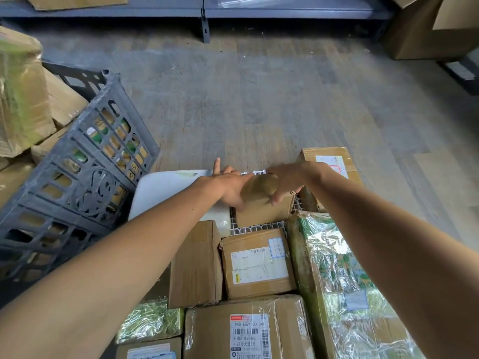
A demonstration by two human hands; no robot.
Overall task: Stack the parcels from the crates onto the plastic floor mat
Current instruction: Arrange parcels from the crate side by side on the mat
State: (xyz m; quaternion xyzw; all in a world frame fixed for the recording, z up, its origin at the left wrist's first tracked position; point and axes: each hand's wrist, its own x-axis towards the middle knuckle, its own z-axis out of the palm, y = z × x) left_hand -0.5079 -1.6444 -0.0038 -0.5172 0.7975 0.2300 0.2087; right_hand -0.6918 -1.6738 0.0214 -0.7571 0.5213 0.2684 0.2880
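Setting the small parcel (264,209) at the far edge of the plastic floor mat (259,226), I am pressing my left hand (228,189) flat against it and gripping its top with my right hand (285,181). I am thinking it should be sitting square to the mat.

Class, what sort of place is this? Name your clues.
Probably a parcel depot or storeroom: labelled cardboard parcels lie packed together, a grey plastic crate holds more, and metal shelving stands behind.
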